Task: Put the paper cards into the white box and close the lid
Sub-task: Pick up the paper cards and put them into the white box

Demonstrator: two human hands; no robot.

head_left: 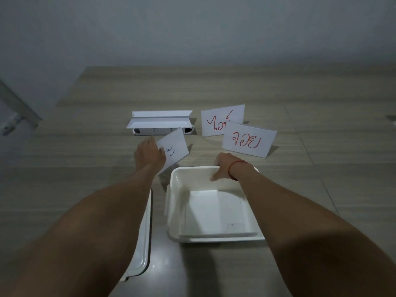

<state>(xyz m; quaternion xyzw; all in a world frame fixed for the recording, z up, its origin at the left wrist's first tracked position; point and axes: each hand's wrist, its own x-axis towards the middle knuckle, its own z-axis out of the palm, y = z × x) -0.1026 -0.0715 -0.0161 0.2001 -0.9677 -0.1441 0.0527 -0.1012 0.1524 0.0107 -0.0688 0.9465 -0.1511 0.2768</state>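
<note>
Wood bench (235,86) carries everything. White box (211,237) sits open and empty near the person; right hand (224,168) clamps its far rim, steadying it. Lid (142,243) lies just left of the box, partly under the left forearm. Left hand (150,155) pinches a blue-marked card (176,147), tilted, beside the box. Two red-lettered cards (249,139) and a folded paper stack (159,122) wait behind. Step: first card going in. Next, probably swing it right over the rim and release.

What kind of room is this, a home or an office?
Hard to say for sure; probably a plain room indoors. All that shows is a wood-grain table pushed against a bare grey wall, with handwritten paper cards and a white box on it.
</note>
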